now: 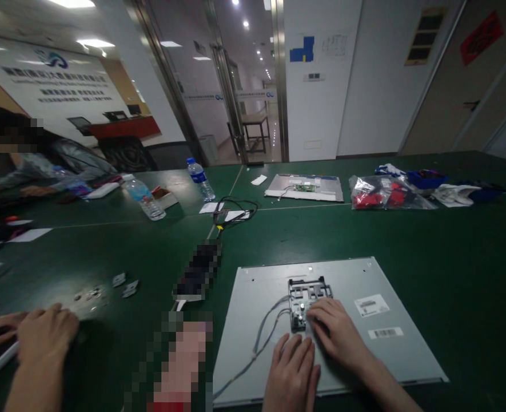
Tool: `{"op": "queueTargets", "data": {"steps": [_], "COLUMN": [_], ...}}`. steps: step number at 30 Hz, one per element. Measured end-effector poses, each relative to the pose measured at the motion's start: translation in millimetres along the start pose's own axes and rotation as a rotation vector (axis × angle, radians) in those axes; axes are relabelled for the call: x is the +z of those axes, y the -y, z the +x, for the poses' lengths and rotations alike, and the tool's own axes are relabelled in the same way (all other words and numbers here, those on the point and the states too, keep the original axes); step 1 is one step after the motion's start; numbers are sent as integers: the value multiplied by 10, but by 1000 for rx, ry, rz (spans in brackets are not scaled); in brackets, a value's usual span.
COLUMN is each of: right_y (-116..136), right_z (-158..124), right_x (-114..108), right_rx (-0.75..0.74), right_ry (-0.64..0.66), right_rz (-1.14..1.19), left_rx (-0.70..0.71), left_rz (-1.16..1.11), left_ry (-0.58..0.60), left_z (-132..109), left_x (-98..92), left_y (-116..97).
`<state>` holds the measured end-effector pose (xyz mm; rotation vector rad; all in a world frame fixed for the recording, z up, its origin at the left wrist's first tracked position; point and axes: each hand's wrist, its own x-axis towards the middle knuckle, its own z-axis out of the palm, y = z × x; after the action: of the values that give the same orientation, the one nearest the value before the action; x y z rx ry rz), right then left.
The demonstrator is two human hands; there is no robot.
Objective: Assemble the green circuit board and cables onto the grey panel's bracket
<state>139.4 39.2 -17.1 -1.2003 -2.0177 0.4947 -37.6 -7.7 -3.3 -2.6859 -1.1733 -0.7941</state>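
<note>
A flat grey metal display panel (pixel 342 286) lies on the table before me, its back side up. Near its middle sits a black plastic frame (pixel 307 281) with a small green circuit board (pixel 299 315). Thin cables (pixel 265 337) run from the board's left side to the panel's lower left. My right hand (pixel 338 326) has its fingers bent closely over the board's right edge, where fingertips and whatever they pinch are partly hidden. Just below the frame, my left hand (pixel 293 366) rests flat on the panel, fingers stretched out and holding nothing.
Left of the panel lie a phone (pixel 199 269), a co-worker's hand (pixel 47 332) and small metal pieces (pixel 130 288). Farther back are coiled black cable (pixel 235 210), water bottles (pixel 201 180), another panel (pixel 321 186) and a plastic bag with red items (pixel 383 193).
</note>
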Motion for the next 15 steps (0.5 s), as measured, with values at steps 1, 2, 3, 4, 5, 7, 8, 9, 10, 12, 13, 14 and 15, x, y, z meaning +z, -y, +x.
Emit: {"op": "queueTargets", "data": {"steps": [1,2,3,4,5,7,8,9,10,12,13,14,15], "right_y": [6,12,18,23,26,27,25,22,19,13,10,7,4], "right_z": [1,3,4,5,5,5,5,3,1,-4,-8,-11,-15], "right_x": [-4,-9,-15,-20,-24,-28,-29,-29,-28,-29,-31,-33,-35], "right_rx": [-1,-3,-5,-5,-3,5,7,8,10,16,20,24,27], "right_ry": [4,7,10,12,16,19,20,20,19,25,29,34,40], "right_rz": [-2,-5,-8,-10,-13,-17,-18,-20,-22,-26,-29,-32,-36], "left_rx": [10,17,22,25,27,30,32,33,33,32,30,28,27], "left_rz": [8,15,21,26,29,32,32,33,35,38,38,37,36], "left_ry": [6,9,11,12,11,10,11,12,13,13,12,11,10], "left_z": [5,10,15,20,24,33,36,38,39,39,38,38,38], "left_x": [-4,-5,-5,-4,-5,-8,-11,-13,-14,-10,-6,-1,3], "left_y": [2,2,2,2,0,-2,-4,-5,-5,-7,-9,-10,-11]}}
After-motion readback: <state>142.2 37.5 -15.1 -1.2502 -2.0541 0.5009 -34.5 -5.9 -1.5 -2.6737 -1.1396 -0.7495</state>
